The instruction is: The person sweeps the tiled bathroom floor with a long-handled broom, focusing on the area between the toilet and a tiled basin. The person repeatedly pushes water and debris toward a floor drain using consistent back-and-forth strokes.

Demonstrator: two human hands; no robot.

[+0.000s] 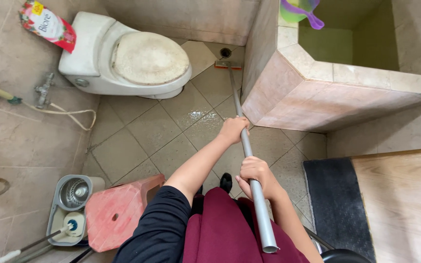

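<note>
Wet tiled floor [142, 131], toilet [127, 61]

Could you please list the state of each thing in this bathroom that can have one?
Toilet lid: shut.
Floor tiles: wet, shiny.
Metal pole: held by both hands, head on the floor.
Left hand: closed on the pole.
Right hand: closed on the pole.
Pink stool: tipped over.

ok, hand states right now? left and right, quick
Left hand: closed around the long grey metal mop pole, further down it.
Right hand: closed around the same pole, nearer the top end.
</note>
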